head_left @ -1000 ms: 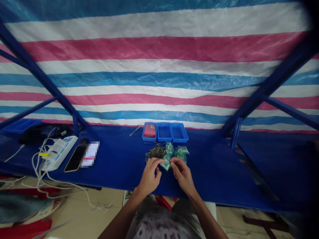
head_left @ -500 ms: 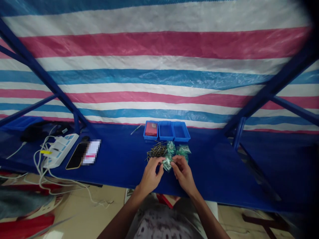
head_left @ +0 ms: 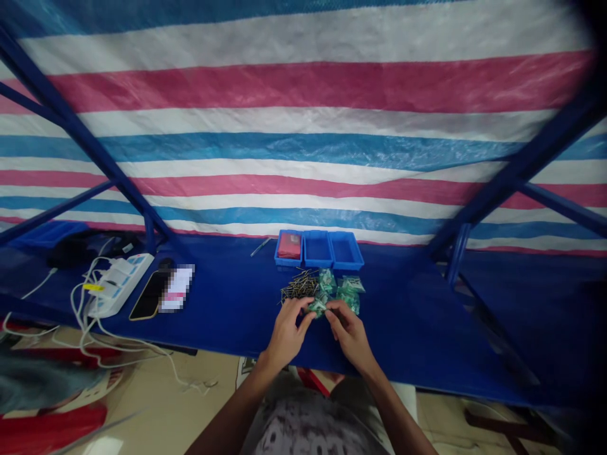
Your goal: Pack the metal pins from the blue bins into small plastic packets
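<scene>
Between my two hands is a small clear-and-green plastic bag (head_left: 317,308) with pale pieces inside. My left hand (head_left: 290,328) pinches its left side between thumb and fingers. On the opposite edge, my right hand (head_left: 348,328) is closed with thumb and fingertips together. Just beyond my left hand lies a loose pile of screws (head_left: 300,284), long and thin, dark and brassy. More green-tinted bags lie close by: one bag (head_left: 326,280) beside the pile, and a cluster of bags (head_left: 349,292) past my right hand.
Three joined blue bins (head_left: 317,249) stand at the back, the left one holding red packets (head_left: 289,245). A thin pen-like item (head_left: 260,246) lies left of them. Farther left are a phone (head_left: 150,295), a blurred-out card (head_left: 177,288) and a white power strip (head_left: 121,284) with cables.
The bag between my hands has tilted and looks flatter, its upper side turned differently. Both hands have barely moved. The whole view has shifted slightly.
</scene>
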A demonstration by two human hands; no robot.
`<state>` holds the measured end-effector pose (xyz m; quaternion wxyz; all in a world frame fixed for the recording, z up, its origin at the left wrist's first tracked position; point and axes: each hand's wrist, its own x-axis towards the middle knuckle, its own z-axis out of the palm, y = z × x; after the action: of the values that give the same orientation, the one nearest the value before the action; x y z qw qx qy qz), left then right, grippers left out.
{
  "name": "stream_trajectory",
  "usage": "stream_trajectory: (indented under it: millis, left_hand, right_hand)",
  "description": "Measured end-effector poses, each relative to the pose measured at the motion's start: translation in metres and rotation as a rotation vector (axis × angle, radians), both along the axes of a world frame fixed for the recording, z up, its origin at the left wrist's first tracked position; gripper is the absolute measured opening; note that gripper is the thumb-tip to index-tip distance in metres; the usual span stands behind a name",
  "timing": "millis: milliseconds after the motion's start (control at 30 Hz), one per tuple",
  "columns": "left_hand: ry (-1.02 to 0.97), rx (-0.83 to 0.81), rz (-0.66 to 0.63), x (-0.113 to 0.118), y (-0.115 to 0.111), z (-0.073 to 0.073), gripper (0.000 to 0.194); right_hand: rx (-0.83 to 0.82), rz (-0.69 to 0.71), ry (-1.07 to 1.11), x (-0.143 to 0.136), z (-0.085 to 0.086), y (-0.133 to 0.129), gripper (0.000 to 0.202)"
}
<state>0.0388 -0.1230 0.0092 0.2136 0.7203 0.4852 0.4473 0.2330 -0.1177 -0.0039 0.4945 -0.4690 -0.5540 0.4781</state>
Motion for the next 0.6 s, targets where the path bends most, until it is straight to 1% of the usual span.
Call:
stream_trajectory:
  millis: [33, 67, 167, 233, 267, 333, 400, 467, 533, 600]
  left_hand:
    - [-0.01, -0.015, 0.005, 0.0, -0.001, 0.001, 0.03]
    - [-0.015, -0.022, 0.002, 0.0, -0.001, 0.003, 0.032]
    - [0.012, -0.002, -0.066, 0.002, -0.004, 0.01, 0.027]
    - [0.044, 0.027, -0.107, 0.003, -0.004, 0.014, 0.031]
    - [0.054, 0.038, -0.107, 0.003, -0.004, 0.015, 0.032]
    - [0.066, 0.05, -0.073, 0.003, -0.004, 0.014, 0.027]
    - [0.067, 0.051, -0.017, 0.002, -0.003, 0.011, 0.019]
    - [0.061, 0.067, 0.036, 0.001, -0.001, 0.007, 0.015]
    - [0.05, 0.078, 0.05, -0.001, 0.0, 0.005, 0.015]
    - [0.028, 0.059, 0.032, -0.001, 0.0, 0.004, 0.018]
  right_hand:
    - [-0.02, 0.01, 0.009, -0.001, 0.0, 0.0, 0.03]
    - [-0.039, 0.016, 0.029, -0.002, 0.001, 0.0, 0.029]
    - [-0.057, -0.008, 0.126, -0.002, 0.005, 0.0, 0.032]
    - [-0.053, -0.02, 0.17, -0.001, 0.007, 0.001, 0.032]
    - [-0.055, -0.014, 0.169, -0.001, 0.008, 0.001, 0.03]
    - [-0.065, 0.013, 0.14, 0.001, 0.008, 0.002, 0.028]
    - [-0.077, 0.034, 0.13, 0.002, 0.008, 0.002, 0.032]
    - [-0.071, 0.021, 0.127, 0.002, 0.007, 0.001, 0.036]
    - [-0.041, 0.001, 0.091, 0.0, 0.007, 0.001, 0.036]
    - [-0.026, -0.001, 0.048, -0.001, 0.007, 0.0, 0.035]
